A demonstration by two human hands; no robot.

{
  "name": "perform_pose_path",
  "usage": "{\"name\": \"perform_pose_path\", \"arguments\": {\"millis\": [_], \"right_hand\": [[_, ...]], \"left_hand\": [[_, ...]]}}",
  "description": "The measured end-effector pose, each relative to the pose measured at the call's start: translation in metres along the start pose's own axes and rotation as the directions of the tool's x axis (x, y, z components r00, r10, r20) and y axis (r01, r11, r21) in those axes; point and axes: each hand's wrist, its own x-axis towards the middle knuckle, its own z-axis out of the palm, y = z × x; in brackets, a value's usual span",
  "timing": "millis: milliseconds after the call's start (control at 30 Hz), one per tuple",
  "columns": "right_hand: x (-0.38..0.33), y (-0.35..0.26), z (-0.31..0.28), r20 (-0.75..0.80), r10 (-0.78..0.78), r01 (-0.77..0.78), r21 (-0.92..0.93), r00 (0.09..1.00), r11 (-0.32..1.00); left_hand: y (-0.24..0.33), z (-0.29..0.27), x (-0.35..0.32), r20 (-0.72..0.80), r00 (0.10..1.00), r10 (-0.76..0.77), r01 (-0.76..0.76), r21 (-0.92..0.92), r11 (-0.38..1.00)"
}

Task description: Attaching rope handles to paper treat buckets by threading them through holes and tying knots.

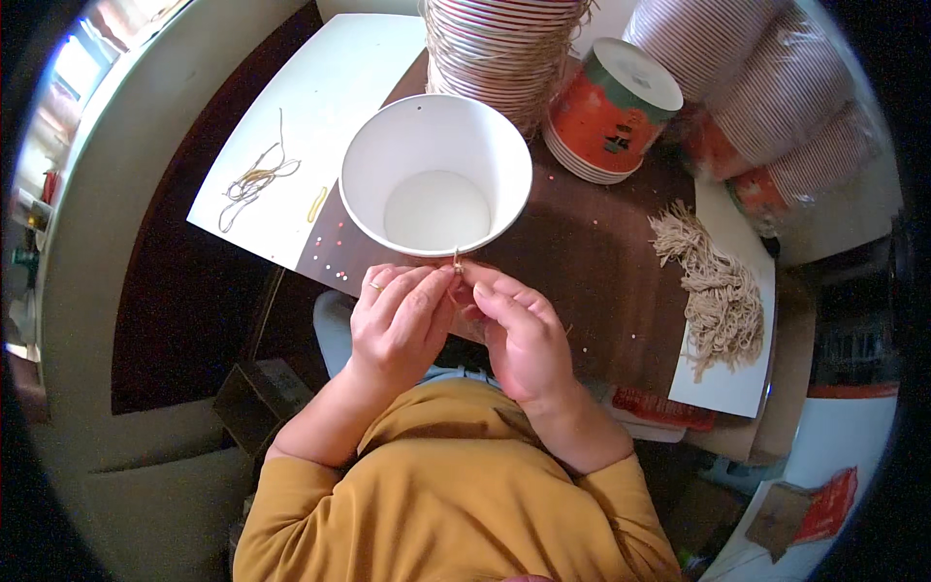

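Head view: white paper bucket [435, 175] upright at table centre, mouth open. Left hand [398, 325] and right hand [519, 335] meet at its near rim, fingertips pinched narrow on small string end [457, 259]. Judged step: fixing string handle at rim hole. Loose strings [254, 181] far left, string bundle [716, 296] right.

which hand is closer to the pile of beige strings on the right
Right. The right hand lies between the pile of beige strings and the left hand, which sits farther across, at the white cup.
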Motion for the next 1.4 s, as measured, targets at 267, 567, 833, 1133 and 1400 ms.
{"name": "perform_pose_path", "arguments": {"millis": [267, 567, 833, 1133, 1400], "right_hand": [[0.015, 0.011, -0.013, 0.034, 0.072, -0.078, 0.246, 0.997, 0.966], [0.018, -0.013, -0.038, 0.069, 0.210, -0.213, 0.043, 0.975, 0.976], [0.004, -0.024, -0.026, 0.125, -0.486, 0.336, -0.864, 0.865, 0.376], [0.008, -0.017, -0.008, 0.783, -0.496, 0.674, -0.599, 0.377, -0.433], [0.014, -0.035, -0.027, 0.754, -0.538, 0.691, -0.615, 0.377, -0.379]], "left_hand": [[-0.007, -0.006, 0.003, 0.017, 0.997, 0.082, -0.078, -0.159, 0.984], [0.007, -0.022, 0.008, 0.137, 0.970, -0.202, 0.224, -0.172, 0.959], [0.009, -0.027, 0.007, 0.264, 0.913, -0.311, 0.385, -0.304, 0.872], [0.020, -0.038, 0.009, 0.033, 0.993, 0.111, -0.105, -0.156, 0.982], [0.021, -0.068, 0.013, -0.066, 0.996, -0.066, 0.006, -0.662, 0.749]]}}
